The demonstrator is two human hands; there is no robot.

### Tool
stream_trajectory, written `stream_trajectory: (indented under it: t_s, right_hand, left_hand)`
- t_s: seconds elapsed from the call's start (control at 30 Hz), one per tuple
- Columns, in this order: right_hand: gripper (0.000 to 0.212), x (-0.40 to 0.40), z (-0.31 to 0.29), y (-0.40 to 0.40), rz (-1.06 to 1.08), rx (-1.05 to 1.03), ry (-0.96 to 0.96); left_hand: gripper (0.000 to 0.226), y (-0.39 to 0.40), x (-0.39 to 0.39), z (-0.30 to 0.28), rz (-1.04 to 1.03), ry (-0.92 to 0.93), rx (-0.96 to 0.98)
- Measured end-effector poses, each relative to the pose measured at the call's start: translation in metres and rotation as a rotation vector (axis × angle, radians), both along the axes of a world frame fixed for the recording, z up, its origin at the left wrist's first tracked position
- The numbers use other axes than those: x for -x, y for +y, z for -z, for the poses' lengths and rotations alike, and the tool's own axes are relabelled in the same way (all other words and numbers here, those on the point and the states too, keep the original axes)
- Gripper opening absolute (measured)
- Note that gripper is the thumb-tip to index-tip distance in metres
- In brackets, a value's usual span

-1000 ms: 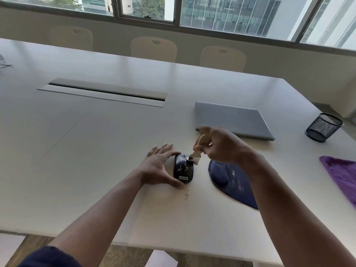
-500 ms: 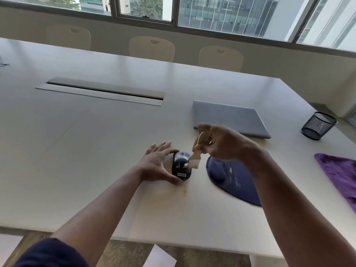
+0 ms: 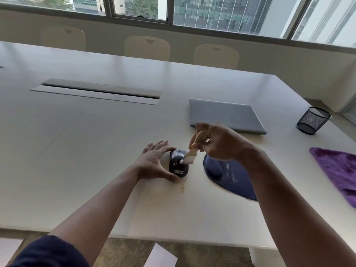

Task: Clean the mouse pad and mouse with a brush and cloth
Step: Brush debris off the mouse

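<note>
A black mouse (image 3: pixel 177 167) with a white label sits on the white table (image 3: pixel 96 141), specks of dirt on its back. My left hand (image 3: pixel 154 162) holds it from the left, thumb at its near end and fingers along its far side. My right hand (image 3: pixel 217 141) grips the wooden handle of a small brush (image 3: pixel 189 158), whose pale bristles touch the top right of the mouse. A dark blue mouse pad (image 3: pixel 231 176) with a wrist rest lies just right of the mouse, partly hidden by my right forearm. A purple cloth (image 3: pixel 339 170) lies at the right edge.
A shut grey laptop (image 3: pixel 225 115) lies behind my right hand. A black mesh pen cup (image 3: pixel 313 120) stands at the far right. Brown crumbs (image 3: pixel 182 188) lie on the table near the mouse. A cable slot (image 3: pixel 96 91) runs across the table's middle; chairs stand beyond.
The brush has shifted slightly on the mouse, its bristles now on the upper right. My left hand keeps the same hold. The camera view has moved a little.
</note>
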State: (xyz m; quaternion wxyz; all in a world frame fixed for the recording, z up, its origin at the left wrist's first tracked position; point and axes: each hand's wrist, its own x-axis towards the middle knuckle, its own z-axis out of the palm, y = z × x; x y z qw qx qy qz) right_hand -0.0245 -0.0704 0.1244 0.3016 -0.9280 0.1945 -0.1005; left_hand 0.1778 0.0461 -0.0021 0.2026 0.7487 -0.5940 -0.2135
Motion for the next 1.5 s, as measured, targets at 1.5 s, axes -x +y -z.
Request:
stream_trajectory:
  t_s: [1.5]
  right_hand:
    - [0.030, -0.008, 0.019, -0.009, 0.188, -0.255, -0.038]
  left_hand:
    - [0.119, -0.002, -0.002, 0.003, 0.003, -0.024, 0.003]
